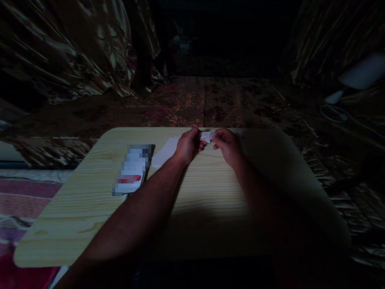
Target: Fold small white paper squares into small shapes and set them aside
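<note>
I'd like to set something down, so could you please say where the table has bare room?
The table looks bare between the forearms, and at its near-left corner, left of the left forearm and nearer than the blurred object. The far middle is crowded: left hand and right hand hold crumpled paper beside a white sheet.

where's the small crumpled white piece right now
In the head view, the small crumpled white piece is just right of centre, near the far edge of the wooden table, held between the left hand and the right hand.
</note>
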`<state>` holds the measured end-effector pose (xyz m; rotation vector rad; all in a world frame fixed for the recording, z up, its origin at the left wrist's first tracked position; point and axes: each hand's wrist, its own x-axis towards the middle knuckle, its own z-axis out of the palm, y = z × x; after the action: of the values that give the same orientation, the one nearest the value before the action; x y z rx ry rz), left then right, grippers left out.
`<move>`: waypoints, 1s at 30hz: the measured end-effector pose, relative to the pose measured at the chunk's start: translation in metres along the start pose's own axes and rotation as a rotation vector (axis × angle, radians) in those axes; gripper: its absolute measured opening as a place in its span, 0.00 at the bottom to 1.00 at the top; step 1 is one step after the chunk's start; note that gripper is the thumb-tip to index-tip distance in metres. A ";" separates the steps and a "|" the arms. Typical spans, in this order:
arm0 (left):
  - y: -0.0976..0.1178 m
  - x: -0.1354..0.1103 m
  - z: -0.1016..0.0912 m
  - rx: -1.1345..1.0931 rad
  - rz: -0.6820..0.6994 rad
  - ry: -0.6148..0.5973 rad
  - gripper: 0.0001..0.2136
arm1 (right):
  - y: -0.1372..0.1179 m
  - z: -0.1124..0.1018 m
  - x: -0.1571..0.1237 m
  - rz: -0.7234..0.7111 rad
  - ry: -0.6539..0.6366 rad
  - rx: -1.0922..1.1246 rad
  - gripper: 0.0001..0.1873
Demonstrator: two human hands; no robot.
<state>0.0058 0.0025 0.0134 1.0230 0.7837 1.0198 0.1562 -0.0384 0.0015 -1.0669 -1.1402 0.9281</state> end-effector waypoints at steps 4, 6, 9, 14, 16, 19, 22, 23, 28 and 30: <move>0.005 -0.001 0.000 0.029 -0.042 -0.065 0.17 | 0.002 -0.001 0.001 -0.009 -0.014 0.036 0.14; 0.007 -0.002 0.000 0.063 -0.043 -0.097 0.13 | 0.003 -0.002 0.001 -0.009 -0.016 0.028 0.14; 0.008 -0.004 0.000 0.096 -0.043 -0.127 0.11 | 0.004 -0.002 0.001 -0.013 -0.011 0.007 0.12; 0.010 -0.006 -0.002 0.111 -0.047 -0.193 0.12 | 0.004 -0.002 0.000 -0.014 -0.033 0.015 0.10; 0.010 -0.007 -0.003 0.107 -0.045 -0.210 0.13 | 0.002 -0.001 0.000 -0.017 -0.056 0.033 0.10; 0.009 -0.006 -0.003 0.093 -0.037 -0.207 0.15 | 0.000 0.000 -0.001 0.003 -0.056 0.012 0.09; 0.008 -0.005 -0.004 0.067 -0.028 -0.188 0.19 | 0.000 0.000 0.000 0.018 -0.038 0.005 0.12; 0.007 -0.005 -0.005 0.054 -0.024 -0.179 0.20 | 0.000 0.000 0.000 0.022 -0.032 0.017 0.15; 0.001 -0.002 -0.007 0.003 0.024 -0.129 0.20 | 0.001 0.000 0.003 0.105 0.017 0.108 0.21; -0.001 -0.001 -0.006 -0.014 0.058 -0.087 0.18 | 0.000 -0.001 0.003 0.137 0.021 0.141 0.18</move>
<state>-0.0002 0.0030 0.0106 1.0758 0.6786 1.0221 0.1574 -0.0352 0.0018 -1.0462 -0.9787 1.0861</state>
